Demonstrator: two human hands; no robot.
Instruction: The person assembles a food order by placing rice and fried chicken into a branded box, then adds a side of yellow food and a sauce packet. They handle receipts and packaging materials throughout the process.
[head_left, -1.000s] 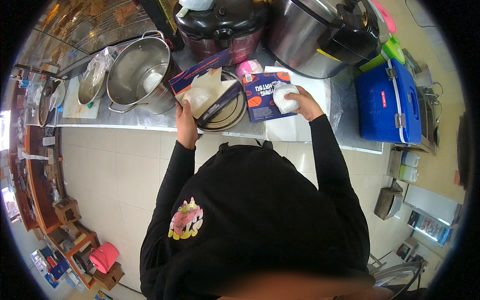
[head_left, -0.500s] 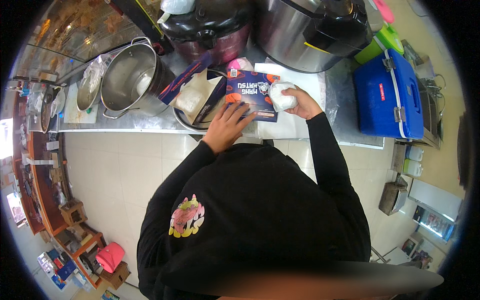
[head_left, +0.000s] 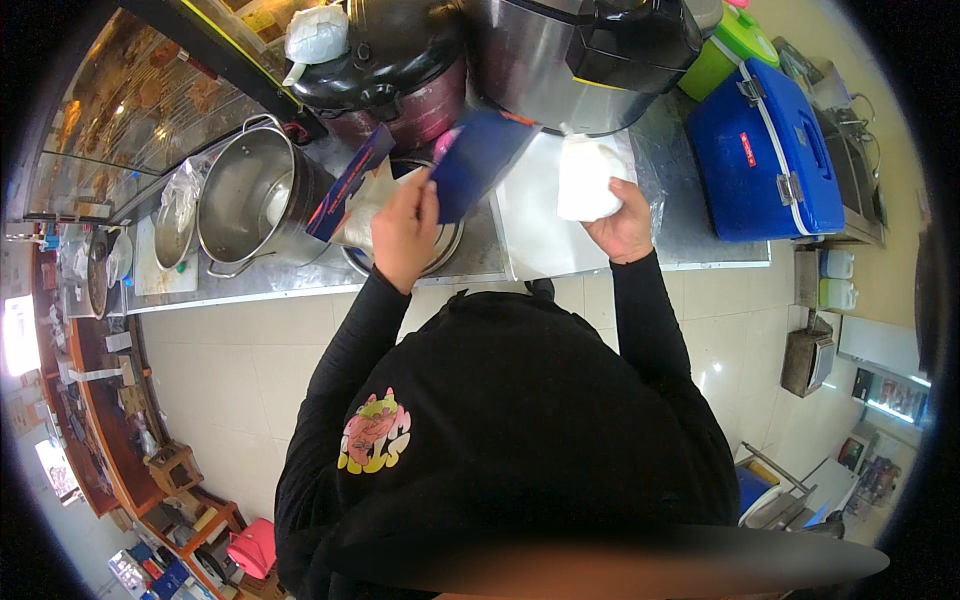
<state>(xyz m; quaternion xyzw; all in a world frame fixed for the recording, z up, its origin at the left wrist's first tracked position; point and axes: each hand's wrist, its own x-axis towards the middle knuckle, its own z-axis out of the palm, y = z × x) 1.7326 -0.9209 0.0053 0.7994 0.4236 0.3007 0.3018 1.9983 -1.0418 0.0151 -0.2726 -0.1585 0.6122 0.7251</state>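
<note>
Left hand [head_left: 403, 235] clamped on a blurred blue box [head_left: 475, 165], above the counter [head_left: 685, 242], long axis seemingly slanting right toward the far edge, right hand [head_left: 622, 226] clasping a white packet [head_left: 588, 180], tip facing that edge

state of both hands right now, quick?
Left hand: closed on the edge of the dark blue carton.
Right hand: closed, holding the white bundle.

left hand [head_left: 406, 235]: upper half, left of centre, thumb and fingers pinched; left forearm [head_left: 352, 338]: slants up rightward; right hand [head_left: 624, 228]: upper half, right of centre, thumb raised, fingers curled; right forearm [head_left: 646, 312]: nearly vertical; hands well apart
</note>
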